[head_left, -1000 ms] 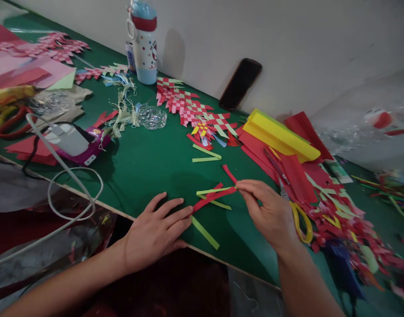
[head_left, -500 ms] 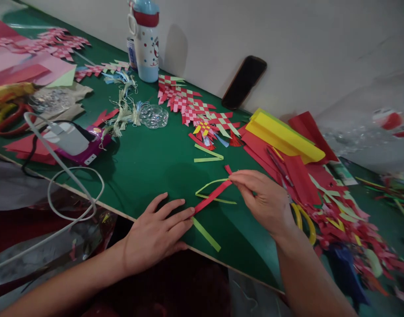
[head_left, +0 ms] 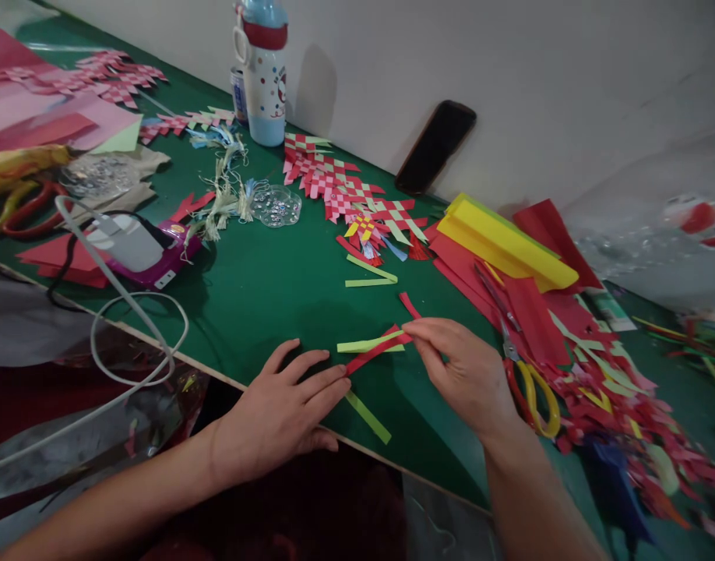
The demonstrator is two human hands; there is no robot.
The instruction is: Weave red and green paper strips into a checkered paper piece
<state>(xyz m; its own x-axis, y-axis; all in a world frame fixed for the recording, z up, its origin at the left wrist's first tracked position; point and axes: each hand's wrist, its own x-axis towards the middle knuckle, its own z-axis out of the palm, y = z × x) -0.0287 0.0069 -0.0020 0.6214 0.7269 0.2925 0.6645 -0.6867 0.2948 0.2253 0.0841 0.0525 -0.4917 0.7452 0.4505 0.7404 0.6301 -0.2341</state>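
My left hand [head_left: 279, 409] lies flat on the green table top [head_left: 264, 296], its fingertips at the end of a narrow red paper strip [head_left: 375, 352]. My right hand [head_left: 463, 378] pinches the strip's other end between thumb and fingers. A light green paper strip [head_left: 369, 345] crosses it near that pinch, and a short red strip [head_left: 410, 305] sticks out beyond my fingers. Another green strip [head_left: 366, 417] lies below, partly under my left hand's side. Yellow-handled scissors [head_left: 531, 399] lie just right of my right hand.
Woven red-and-green paper pieces [head_left: 346, 191] lie beyond my hands, against the wall. Also there are a polka-dot water bottle [head_left: 265, 93], a leaning phone [head_left: 435, 146], folded yellow paper [head_left: 503, 241], a heap of red scraps [head_left: 614, 413] and a white cable [head_left: 139, 335].
The green strip, bowed into a loop half a second ago, now lies flatter across the red strip. My right hand has shifted slightly left; my left hand has barely moved.
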